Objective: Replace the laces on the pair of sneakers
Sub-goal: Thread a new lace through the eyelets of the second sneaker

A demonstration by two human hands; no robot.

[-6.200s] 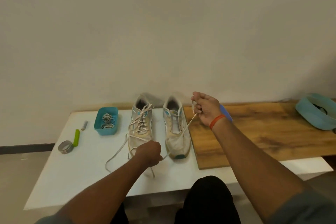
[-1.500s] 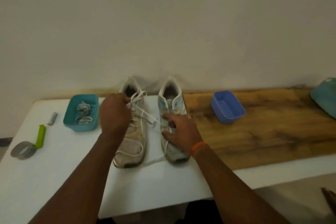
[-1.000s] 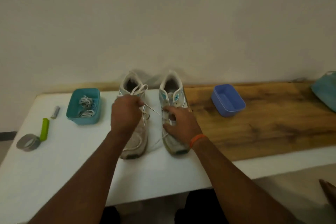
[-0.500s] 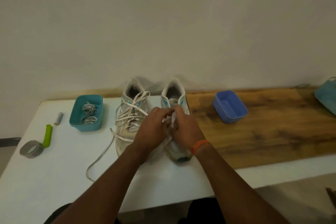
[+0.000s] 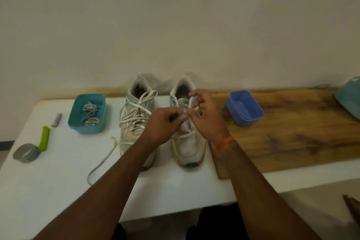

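Fingers [image 5: 191, 112] of both hands now meet over the right sneaker [image 5: 188, 136]: a second ago my left hand [image 5: 163, 124] was at the left sneaker [image 5: 134, 122]; now it pinches the lace [image 5: 191, 101] beside my right hand [image 5: 206, 115], which holds a loop of it above the tongue. Left of that sneaker a loose lace end [image 5: 101, 161] trails on the surface [image 5: 58, 181]. Judging by this, I am lacing the right one.

Bare table [image 5: 58, 191] left-front — crossed only by a loose lace [image 5: 101, 161].
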